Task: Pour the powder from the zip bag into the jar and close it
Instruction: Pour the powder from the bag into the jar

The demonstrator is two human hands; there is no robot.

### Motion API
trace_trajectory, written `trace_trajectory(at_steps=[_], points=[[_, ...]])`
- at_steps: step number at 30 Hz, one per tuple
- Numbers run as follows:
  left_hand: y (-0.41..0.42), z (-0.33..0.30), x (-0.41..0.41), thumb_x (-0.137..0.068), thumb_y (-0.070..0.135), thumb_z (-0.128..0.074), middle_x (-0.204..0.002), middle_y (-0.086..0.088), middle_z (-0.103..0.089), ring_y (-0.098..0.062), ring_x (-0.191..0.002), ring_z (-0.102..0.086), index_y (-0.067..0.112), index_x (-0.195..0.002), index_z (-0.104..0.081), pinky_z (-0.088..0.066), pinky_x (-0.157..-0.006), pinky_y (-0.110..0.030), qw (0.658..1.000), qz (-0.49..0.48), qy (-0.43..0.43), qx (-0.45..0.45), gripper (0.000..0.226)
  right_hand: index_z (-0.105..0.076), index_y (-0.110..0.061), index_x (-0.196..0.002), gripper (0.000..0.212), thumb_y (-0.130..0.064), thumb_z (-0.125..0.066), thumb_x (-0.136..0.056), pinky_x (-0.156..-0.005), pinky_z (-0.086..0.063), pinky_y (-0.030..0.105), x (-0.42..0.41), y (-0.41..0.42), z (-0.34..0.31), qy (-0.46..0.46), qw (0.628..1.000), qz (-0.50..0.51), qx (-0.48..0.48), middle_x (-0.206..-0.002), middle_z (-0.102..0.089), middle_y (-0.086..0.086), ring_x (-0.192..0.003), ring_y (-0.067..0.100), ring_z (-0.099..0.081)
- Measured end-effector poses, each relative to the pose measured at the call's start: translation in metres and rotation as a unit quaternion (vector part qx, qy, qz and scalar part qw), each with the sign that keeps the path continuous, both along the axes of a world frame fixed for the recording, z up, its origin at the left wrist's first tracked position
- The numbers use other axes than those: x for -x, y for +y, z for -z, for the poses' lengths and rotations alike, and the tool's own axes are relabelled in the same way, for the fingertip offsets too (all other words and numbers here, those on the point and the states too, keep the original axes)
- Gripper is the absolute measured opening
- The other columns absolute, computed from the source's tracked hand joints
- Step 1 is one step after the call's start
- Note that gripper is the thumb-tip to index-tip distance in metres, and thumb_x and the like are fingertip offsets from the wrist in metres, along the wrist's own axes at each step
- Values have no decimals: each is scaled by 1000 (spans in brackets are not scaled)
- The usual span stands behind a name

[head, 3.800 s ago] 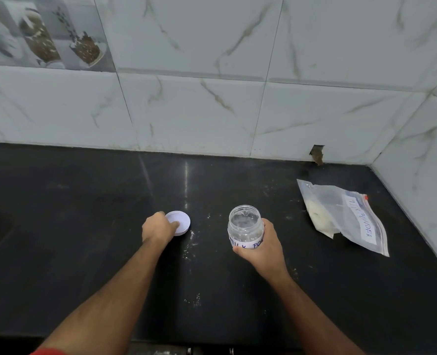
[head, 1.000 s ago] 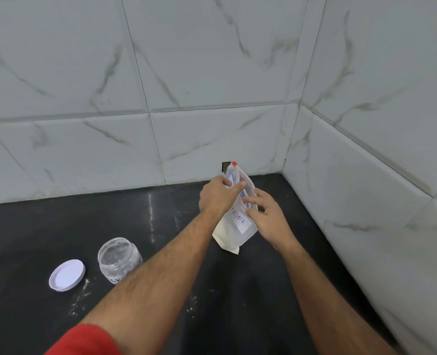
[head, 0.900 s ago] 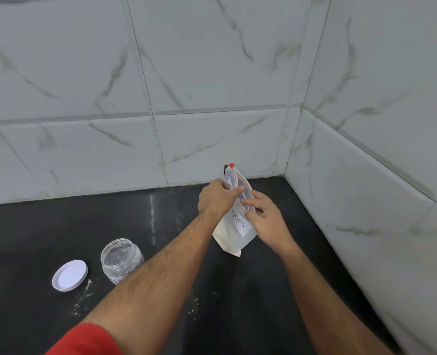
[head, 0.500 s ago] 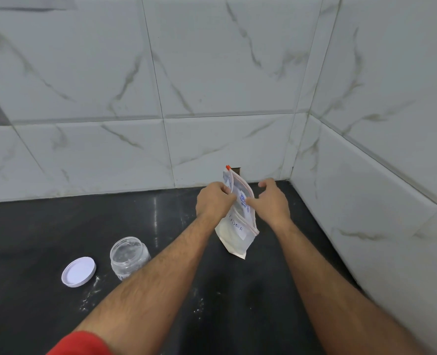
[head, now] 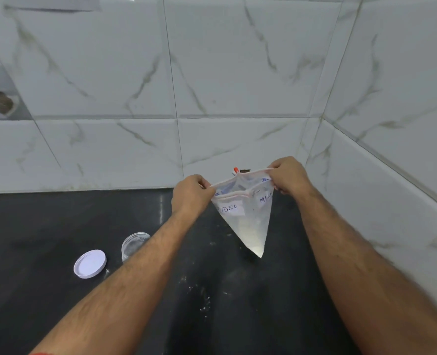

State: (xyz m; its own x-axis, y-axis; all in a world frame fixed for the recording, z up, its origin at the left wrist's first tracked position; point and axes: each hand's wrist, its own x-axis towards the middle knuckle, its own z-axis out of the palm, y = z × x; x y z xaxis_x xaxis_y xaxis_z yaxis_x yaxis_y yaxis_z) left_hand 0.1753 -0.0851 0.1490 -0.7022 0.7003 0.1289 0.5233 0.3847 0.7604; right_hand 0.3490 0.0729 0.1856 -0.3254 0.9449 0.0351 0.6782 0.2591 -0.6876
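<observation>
I am at the opening step: my left hand (head: 190,194) and right hand (head: 288,178) each pinch one end of the zip bag (head: 245,213) mouth and hold it spread open above the counter (head: 212,303), near the corner of the tiled walls. The bag hangs with its mouth facing up and one lower corner pointing down, so its long axis runs roughly vertical, with the powder (head: 256,242) settled in that tip. Next, I judge, I must carry it left to the open jar (head: 133,243) standing beside its lid (head: 90,263) and tip the mouth over it.
</observation>
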Motion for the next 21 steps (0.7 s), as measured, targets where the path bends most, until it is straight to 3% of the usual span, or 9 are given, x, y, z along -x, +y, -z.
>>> trace_trajectory(at_steps=[3, 5, 8, 12, 14, 17, 21], points=[[-2, 8, 0, -79, 26, -63, -95, 6, -73, -18, -87, -69, 23, -100, -69, -49, -70, -27, 999, 52, -7, -1, 22, -73, -12, -76, 26, -2, -49, -81, -35, -39, 18, 4, -6, 4, 54, 997, -13, 62, -59, -69, 11, -47, 20, -62], [0, 14, -3, -82, 22, -63, -122, 1, -70, -18, -108, -66, 18, -131, -60, -50, -88, -30, 995, 100, -15, -3, 49, -72, -10, -81, 27, -1, -47, -85, -35, -43, 19, 7, -13, 10, 65, 995, -14, 80, -62, -70, 11, -46, 17, -67], [1, 19, -12, -83, 27, -63, -138, 3, -62, -19, -121, -61, 20, -146, -46, -47, -98, -31, 989, 146, -19, -5, 65, -72, -7, -90, 27, 0, -46, -90, -40, -51, 22, 13, -24, 20, 90, 991, -13, 102, -71, -70, 9, -49, 18, -72], [3, 23, -16, -86, 30, -66, -126, 5, -68, -17, -111, -65, 23, -145, -47, -49, -88, -31, 994, 111, 13, -21, 62, -68, -5, -101, 22, 2, -49, -94, -40, -52, 21, 19, -40, 30, 126, 982, -28, 140, -75, -69, 13, -49, 17, -72], [0, 25, -14, -89, 23, -64, -108, 11, -72, -15, -103, -69, 25, -140, -52, -53, -86, -31, 995, 92, 35, -28, 53, -67, -4, -103, 22, 4, -49, -94, -40, -52, 21, 20, -44, 33, 145, 977, -37, 152, -76, -68, 13, -47, 17, -71], [-11, 30, -12, -93, 27, -60, -80, 19, -67, -9, -77, -67, 30, -137, -56, -50, -68, -22, 994, 87, 54, -46, 45, -66, -4, -107, 22, 4, -50, -95, -44, -56, 23, 22, -46, 36, 182, 967, -26, 174, -84, -70, 14, -52, 19, -74], [-27, 38, -11, -93, 33, -58, -87, 13, -76, -7, -77, -68, 33, -135, -58, -54, -70, -24, 992, 104, 66, -35, 41, -67, 0, -112, 16, -2, -60, -97, -57, -63, 27, 21, -43, 44, 259, 942, 14, 214, -91, -74, 18, -65, 24, -78]])
